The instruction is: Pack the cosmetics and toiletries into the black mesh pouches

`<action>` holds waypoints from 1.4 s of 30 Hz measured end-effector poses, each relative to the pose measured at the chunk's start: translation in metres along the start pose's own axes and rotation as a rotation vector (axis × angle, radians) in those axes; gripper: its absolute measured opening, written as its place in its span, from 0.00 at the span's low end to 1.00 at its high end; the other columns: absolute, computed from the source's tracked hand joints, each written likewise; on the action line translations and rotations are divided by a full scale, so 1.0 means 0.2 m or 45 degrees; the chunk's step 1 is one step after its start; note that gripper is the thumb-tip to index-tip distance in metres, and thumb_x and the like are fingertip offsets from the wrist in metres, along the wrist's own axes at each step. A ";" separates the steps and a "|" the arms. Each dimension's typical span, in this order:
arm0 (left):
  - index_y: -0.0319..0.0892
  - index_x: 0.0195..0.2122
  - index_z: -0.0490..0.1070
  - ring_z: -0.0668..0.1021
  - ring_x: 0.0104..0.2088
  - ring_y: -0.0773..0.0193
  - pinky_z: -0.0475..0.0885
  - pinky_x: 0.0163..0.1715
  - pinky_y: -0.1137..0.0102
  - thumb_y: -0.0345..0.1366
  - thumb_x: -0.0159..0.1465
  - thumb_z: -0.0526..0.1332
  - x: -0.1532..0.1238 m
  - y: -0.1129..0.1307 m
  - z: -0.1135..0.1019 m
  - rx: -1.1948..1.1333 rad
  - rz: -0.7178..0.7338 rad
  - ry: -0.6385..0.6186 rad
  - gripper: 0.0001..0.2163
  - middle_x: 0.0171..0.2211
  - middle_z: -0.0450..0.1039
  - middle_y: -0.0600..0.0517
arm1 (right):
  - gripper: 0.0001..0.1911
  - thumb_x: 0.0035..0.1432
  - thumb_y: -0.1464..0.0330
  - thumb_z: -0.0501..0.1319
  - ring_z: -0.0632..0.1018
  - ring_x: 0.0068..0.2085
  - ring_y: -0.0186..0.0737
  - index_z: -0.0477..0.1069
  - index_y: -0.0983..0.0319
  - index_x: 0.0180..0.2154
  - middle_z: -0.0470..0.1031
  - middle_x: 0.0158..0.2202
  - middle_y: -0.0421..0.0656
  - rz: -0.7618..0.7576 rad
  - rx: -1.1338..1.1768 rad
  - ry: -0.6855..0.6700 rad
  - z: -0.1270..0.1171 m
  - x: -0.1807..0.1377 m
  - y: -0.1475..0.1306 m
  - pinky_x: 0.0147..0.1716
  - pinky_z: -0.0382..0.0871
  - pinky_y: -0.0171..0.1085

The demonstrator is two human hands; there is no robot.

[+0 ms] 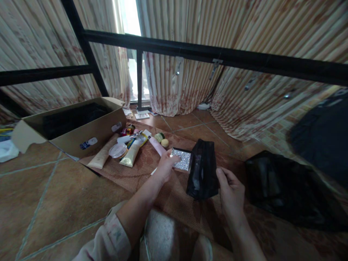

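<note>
My left hand (166, 165) is closed on a flat, square silver glitter case (182, 160), its thumb lying across the sparkling face. The case's right edge meets the side of a black mesh pouch (202, 170). At the pouch's right side, my right hand (230, 186) pinches the fabric between thumb and fingers. Dim shapes show through the mesh, too dark to name. Beyond my left hand lie a pink tube (157, 145), a cream tube (133, 154), a long beige tube (104, 152), a round clear-lidded compact (117, 149) and a green-lidded jar (159, 137).
An open cardboard box (78, 132) with dark contents stands at the left. A large black bag (280, 185) lies at the right. The items rest on a brown mat (127, 181) over tiles. Behind are a black metal frame (163, 45) and striped curtains (168, 83).
</note>
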State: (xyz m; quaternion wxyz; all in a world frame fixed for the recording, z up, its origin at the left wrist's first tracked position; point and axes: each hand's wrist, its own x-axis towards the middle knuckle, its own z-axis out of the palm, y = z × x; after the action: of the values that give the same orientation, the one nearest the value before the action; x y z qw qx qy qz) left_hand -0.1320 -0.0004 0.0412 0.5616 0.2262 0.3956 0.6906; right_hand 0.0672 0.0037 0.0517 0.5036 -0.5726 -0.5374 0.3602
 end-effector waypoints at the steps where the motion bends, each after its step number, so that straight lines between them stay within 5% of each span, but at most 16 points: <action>1: 0.38 0.28 0.71 0.74 0.22 0.67 0.67 0.26 0.72 0.29 0.41 0.64 0.00 0.00 0.00 0.002 0.003 -0.005 0.11 0.23 0.75 0.53 | 0.22 0.52 0.52 0.63 0.78 0.35 0.42 0.77 0.64 0.38 0.79 0.34 0.45 0.002 0.003 -0.001 0.00 0.00 0.00 0.34 0.69 0.37; 42: 0.38 0.28 0.71 0.75 0.23 0.66 0.69 0.28 0.70 0.28 0.41 0.65 0.00 0.00 0.01 -0.046 -0.052 -0.029 0.10 0.25 0.75 0.53 | 0.22 0.51 0.52 0.62 0.78 0.34 0.43 0.77 0.64 0.37 0.80 0.33 0.46 0.001 -0.018 0.002 0.01 -0.01 -0.03 0.33 0.69 0.37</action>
State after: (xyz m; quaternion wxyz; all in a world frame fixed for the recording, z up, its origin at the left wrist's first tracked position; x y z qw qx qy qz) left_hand -0.1313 -0.0011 0.0425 0.5840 0.2157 0.3811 0.6835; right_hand 0.0641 0.0013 0.0573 0.5000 -0.5766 -0.5393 0.3560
